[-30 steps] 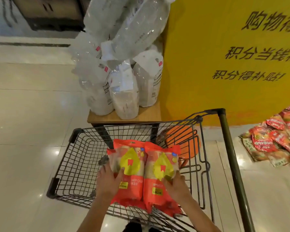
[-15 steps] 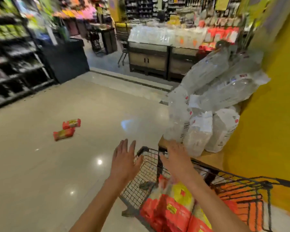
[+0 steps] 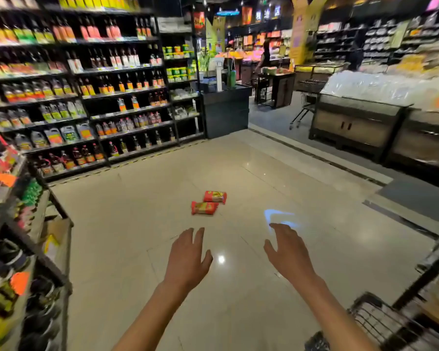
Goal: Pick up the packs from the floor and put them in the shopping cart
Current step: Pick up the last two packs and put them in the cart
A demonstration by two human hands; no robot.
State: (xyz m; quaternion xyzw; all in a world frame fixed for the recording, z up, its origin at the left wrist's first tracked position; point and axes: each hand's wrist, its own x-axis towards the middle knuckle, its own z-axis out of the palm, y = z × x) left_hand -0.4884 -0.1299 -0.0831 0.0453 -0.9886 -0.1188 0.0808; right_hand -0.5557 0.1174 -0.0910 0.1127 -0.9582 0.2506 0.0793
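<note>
Left hand (image 3: 186, 259) and right hand (image 3: 287, 252) stretched forward, fingers straight, holding nothing. Two red-orange plastic packs (image 3: 209, 202) touching on glossy beige tiled floor (image 3: 137, 224) ahead. Black wire shopping cart (image 3: 380, 323) at lower right.

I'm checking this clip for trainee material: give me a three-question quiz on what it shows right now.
1. True or false: both hands, left hand and right hand, hold nothing.
2. How many packs lie on the floor?
3. Where is the cart? A) lower right B) far left C) beside the packs

Key
1. True; both are open, fingers spread.
2. Two: near pack and far pack, side by side.
3. A.
</note>
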